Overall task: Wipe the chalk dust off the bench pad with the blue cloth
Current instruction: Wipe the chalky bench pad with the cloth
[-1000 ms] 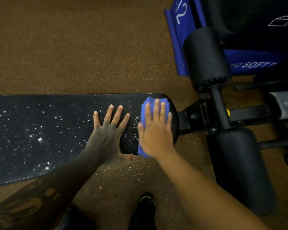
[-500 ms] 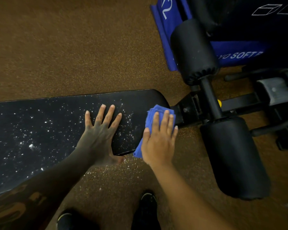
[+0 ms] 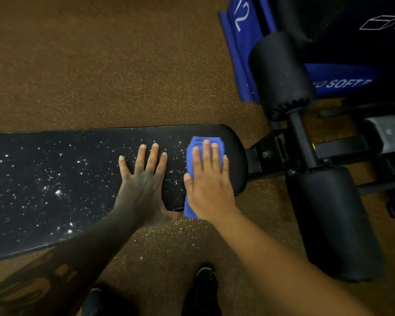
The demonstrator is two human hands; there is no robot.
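where the black bench pad (image 3: 55,179) rounds off at its right end, the right hand (image 3: 209,185) lies flat with fingers together and extended, pressing the folded blue cloth (image 3: 202,142) down onto the pad. the cloth is almost wholly under that hand: its far edge shows beyond the fingertips, a strip shows along the thumb side, and its near end hangs just over the pad's near edge below the heel of the palm. it is pressed, not pinched; the fingers do not curl around it.

just beside it, the left hand (image 3: 144,183) is spread wide and flat on the pad, holding nothing, its fingers pointing away from the person and its thumb hanging off the near edge. a narrow band of pad separates the two hands.

white chalk dust (image 3: 58,192) speckles the pad from the far left up to the gap between the hands; the rounded end to the right of the cloth looks dark and free of specks. fine specks also lie on the brown floor (image 3: 100,65) just under the near edge, below the hands.

nothing that serves as a container can be made out. to the right stand two black foam rollers (image 3: 281,74) on the bench frame, with a blue mat (image 3: 244,42) bearing white lettering behind. two dark shoes (image 3: 203,290) show at the bottom edge.
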